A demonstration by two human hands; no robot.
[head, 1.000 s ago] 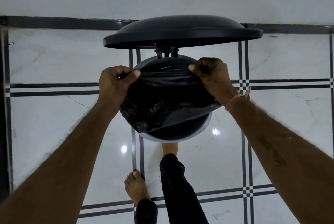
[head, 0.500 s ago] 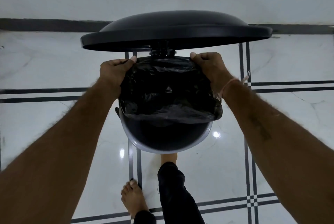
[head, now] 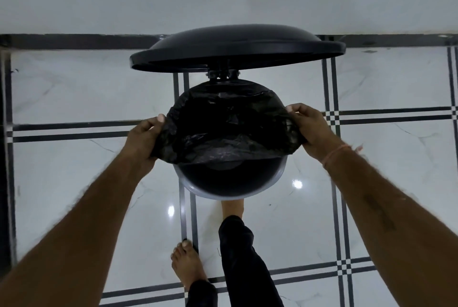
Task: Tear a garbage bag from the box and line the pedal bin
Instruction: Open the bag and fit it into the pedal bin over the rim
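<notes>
Garbage bag (head: 230, 131) between curled left hand (head: 145, 139) and curled right hand (head: 311, 131)

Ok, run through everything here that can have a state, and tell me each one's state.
Black domed bin lid: raised open.
Black plastic garbage bag: mouth stretched over the far and side rim; near edge not yet over.
Round pedal bin, grey rim: open, near rim bare.
Left-hand grip: holds the bag's left edge.
Right-hand grip: holds the bag's right edge.
Forward bare foot: under the bin's near side; pedal hidden.
</notes>
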